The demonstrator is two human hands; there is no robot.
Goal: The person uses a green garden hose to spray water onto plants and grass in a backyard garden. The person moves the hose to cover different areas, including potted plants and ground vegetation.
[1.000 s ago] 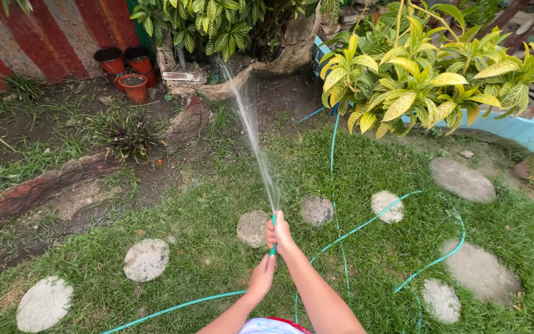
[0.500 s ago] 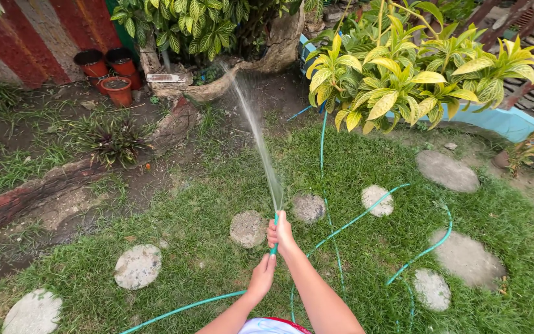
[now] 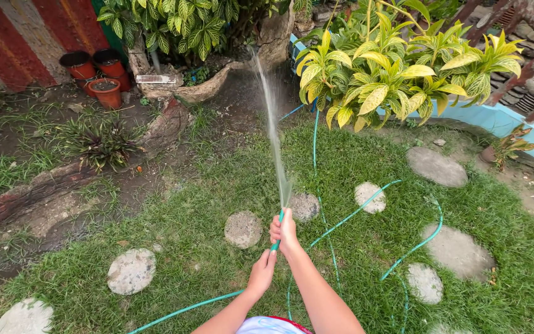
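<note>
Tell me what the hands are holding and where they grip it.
Both hold the green hose near its spraying end: the right hand at the tip, the left hand just behind it.

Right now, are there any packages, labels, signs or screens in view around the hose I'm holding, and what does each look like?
Possible label or tag: a small pale flat rectangle lying on the soil by the stone planter, right of the red pots; too small to tell which it is.
No packages, signs or screens show.
Both hands, left and right, grip the green hose, which carries no visible label.
</note>
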